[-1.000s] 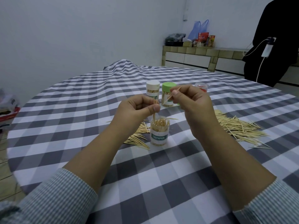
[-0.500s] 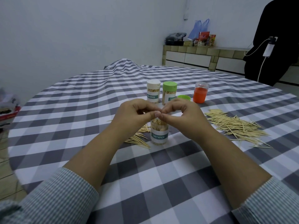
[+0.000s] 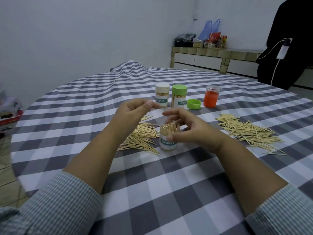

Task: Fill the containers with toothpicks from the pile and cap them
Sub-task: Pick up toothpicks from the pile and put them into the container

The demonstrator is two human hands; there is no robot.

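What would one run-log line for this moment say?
left hand: raised, holds nothing seen | right hand: grips open jar | jar: full, uncapped | green cap: on table | piles: both sides

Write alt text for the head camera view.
A person's right hand grips an open, nearly full toothpick container on a checked tablecloth, the left hand raised beside it. Loose toothpick piles lie either side; two capped containers, a green cap and an orange container stand behind.
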